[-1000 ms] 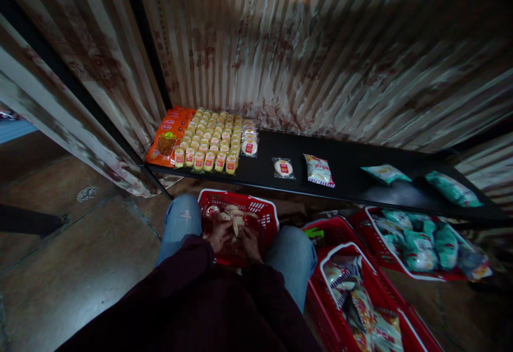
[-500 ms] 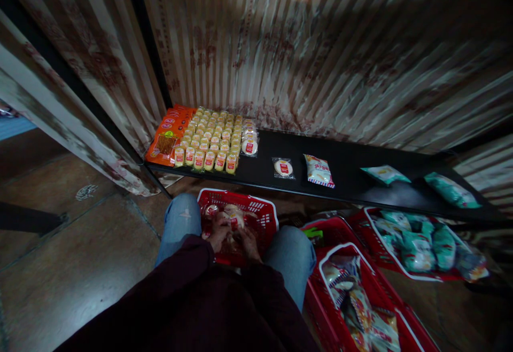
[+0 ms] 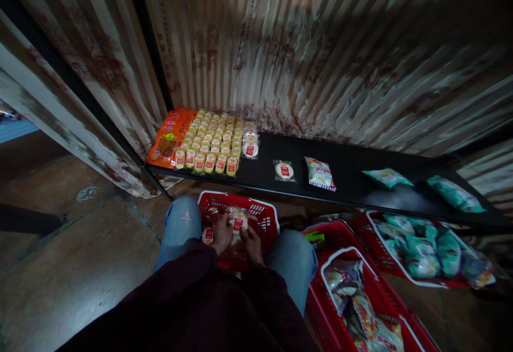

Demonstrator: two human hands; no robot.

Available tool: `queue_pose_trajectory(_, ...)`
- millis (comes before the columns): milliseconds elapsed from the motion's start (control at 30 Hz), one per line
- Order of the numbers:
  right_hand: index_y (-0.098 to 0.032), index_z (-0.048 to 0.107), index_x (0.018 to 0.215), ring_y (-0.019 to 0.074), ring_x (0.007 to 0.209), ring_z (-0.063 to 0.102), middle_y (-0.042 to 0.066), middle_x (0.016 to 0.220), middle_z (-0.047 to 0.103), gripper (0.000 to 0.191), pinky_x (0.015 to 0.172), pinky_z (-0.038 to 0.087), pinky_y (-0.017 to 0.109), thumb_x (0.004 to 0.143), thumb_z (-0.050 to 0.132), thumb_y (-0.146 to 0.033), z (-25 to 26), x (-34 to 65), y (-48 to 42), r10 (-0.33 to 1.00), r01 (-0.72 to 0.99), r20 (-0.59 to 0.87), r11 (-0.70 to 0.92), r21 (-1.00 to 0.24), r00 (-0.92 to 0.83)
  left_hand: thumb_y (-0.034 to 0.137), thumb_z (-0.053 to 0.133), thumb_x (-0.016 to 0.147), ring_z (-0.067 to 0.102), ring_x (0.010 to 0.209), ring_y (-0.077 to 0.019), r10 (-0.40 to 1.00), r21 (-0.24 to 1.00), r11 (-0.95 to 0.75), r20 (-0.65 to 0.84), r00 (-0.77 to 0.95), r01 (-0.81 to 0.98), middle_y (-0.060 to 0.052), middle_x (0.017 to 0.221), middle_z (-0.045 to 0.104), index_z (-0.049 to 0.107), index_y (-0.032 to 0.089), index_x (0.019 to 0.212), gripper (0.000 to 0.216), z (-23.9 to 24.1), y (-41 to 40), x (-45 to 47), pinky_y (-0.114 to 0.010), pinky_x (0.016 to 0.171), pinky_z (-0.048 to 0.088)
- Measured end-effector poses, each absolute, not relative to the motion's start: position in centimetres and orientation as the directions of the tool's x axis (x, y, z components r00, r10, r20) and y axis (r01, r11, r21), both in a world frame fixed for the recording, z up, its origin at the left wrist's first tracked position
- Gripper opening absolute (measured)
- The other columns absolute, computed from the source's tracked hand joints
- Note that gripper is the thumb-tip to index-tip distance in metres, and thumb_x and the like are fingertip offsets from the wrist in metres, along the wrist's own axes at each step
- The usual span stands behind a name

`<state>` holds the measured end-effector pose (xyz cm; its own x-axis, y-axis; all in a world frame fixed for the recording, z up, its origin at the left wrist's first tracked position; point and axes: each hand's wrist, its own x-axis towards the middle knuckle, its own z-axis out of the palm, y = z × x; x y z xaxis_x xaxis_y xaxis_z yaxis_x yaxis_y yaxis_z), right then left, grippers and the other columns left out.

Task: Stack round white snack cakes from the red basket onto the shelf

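Note:
Between my knees stands a red basket (image 3: 269, 213) with clear-wrapped round pastries in it. My left hand (image 3: 222, 233) and my right hand (image 3: 252, 245) are both over this basket. Their fingers are closed on opposite sides of a wrapped round pastry (image 3: 238, 223), white with a red and yellow label facing up. Another wrapped pastry (image 3: 207, 235) lies beside my left hand. On the black shelf in front, a single pastry of the same look (image 3: 284, 170) lies flat, and a short row of them (image 3: 250, 148) sits farther left.
Rows of small yellow wrapped cakes (image 3: 209, 149) and an orange snack bag (image 3: 166, 141) fill the shelf's left end. To the right lie a white bag (image 3: 319, 173) and green bags (image 3: 456, 194). Red baskets (image 3: 326, 304) with bagged snacks stand on the floor at right.
My hands have brought a wrapped pastry up among the others, and its label now shows clearly between my fingers. The shelf goods stay as they were.

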<state>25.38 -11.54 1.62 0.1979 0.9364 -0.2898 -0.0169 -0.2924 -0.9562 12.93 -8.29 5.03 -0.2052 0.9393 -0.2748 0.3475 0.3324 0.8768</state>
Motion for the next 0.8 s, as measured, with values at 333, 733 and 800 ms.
queue_pose_trajectory(333,-0.018,0.074,0.104,0.0218,0.079,0.065,0.005,0.086,0.075,0.056,0.073,0.051,0.032,0.067,0.065,-0.06,4.9,26.3,-8.7,0.923,0.002,-0.263,-0.275,-0.961,0.28,0.001,0.052,0.077,0.06,0.095,-0.0167,0.97,0.894,0.217,-0.154,-0.187,0.393,-0.004,0.099,0.062,0.057,0.022,0.089,0.024,9.3,-6.7,13.7,-0.03,0.094,0.046)
queue_pose_trajectory(733,-0.016,0.067,0.117,0.025,0.089,0.067,0.01,0.102,0.075,0.062,0.08,0.053,0.036,0.068,0.068,-0.052,9.1,26.6,-5.5,0.93,-0.157,-0.231,-0.192,-0.969,0.287,0.002,0.042,0.08,0.057,0.109,-0.0192,0.992,0.919,0.025,0.026,-0.123,0.393,-0.009,0.114,0.06,0.06,0.018,0.108,0.037,11.5,-4.7,14.8,-0.034,0.101,0.044)
queue_pose_trajectory(800,-0.017,0.067,0.119,0.0255,0.096,0.067,0.011,0.109,0.073,0.062,0.086,0.052,0.038,0.067,0.069,-0.052,9.4,26.8,-4.7,0.936,-0.157,-0.194,-0.153,-0.976,0.293,0.001,0.042,0.079,0.057,0.11,-0.0193,0.992,0.93,-0.001,0.047,-0.115,0.368,-0.009,0.115,0.06,0.06,0.018,0.11,0.04,11.8,-4.2,15.0,-0.034,0.102,0.044)
